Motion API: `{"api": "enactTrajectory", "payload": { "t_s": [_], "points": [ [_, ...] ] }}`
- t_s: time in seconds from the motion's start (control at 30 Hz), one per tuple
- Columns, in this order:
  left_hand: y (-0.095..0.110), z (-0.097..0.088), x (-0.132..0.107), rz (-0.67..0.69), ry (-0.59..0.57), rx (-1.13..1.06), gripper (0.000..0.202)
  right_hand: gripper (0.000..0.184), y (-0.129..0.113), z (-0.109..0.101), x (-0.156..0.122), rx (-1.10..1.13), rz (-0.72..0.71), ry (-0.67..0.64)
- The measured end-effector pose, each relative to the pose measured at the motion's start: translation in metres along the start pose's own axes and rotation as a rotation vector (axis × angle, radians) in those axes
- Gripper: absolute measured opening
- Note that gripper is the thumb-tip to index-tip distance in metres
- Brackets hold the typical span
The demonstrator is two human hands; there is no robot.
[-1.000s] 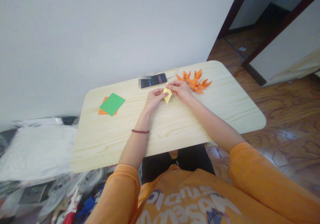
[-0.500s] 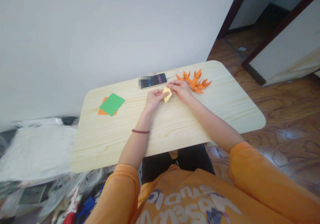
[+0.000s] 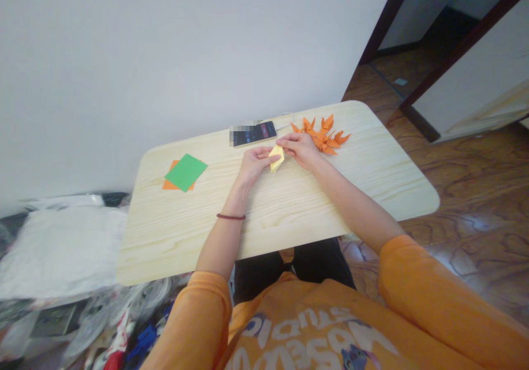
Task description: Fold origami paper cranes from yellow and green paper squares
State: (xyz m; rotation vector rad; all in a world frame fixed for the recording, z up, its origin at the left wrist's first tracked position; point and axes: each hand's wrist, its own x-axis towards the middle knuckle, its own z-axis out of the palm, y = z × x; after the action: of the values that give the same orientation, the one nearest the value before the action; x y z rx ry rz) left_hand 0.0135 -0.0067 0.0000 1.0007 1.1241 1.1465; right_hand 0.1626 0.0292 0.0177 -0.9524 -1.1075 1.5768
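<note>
A small piece of folded yellow paper (image 3: 277, 158) is held up over the middle of the table, its point hanging down. My left hand (image 3: 255, 164) grips it from the left, thumb across its front. At its upper right corner, the fingertips of my right hand (image 3: 301, 148) pinch the paper. Just beyond my right hand lies a cluster of orange origami cranes (image 3: 324, 134), partly covered by that hand. The fine folds of the yellow paper are too small to make out.
A phone (image 3: 260, 132) with a cable lies at the table's back edge by the wall. Green paper (image 3: 185, 172) overlaps orange paper (image 3: 168, 185) on the left of the wooden table (image 3: 165, 243). Plastic-wrapped clutter (image 3: 61, 248) lies left, below table height.
The yellow paper has turned slightly between my fingers, and its lower part now looks a little more spread. Both hands keep their hold in nearly the same place.
</note>
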Motion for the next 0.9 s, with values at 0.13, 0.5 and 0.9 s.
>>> {"api": "enactTrajectory", "payload": {
  "t_s": [0.13, 0.5, 0.9],
  "points": [
    [0.002, 0.001, -0.001, -0.015, 0.016, 0.014, 0.039, 0.035, 0.002, -0.001, 0.001, -0.043, -0.024, 0.031],
    [0.003, 0.002, -0.002, -0.030, 0.028, 0.044, 0.038, 0.038, 0.010, -0.006, 0.008, -0.222, -0.142, 0.090],
    [0.001, 0.004, 0.000, 0.057, 0.162, 0.021, 0.040, 0.035, 0.007, -0.005, 0.004, -0.239, -0.073, 0.029]
  ]
}}
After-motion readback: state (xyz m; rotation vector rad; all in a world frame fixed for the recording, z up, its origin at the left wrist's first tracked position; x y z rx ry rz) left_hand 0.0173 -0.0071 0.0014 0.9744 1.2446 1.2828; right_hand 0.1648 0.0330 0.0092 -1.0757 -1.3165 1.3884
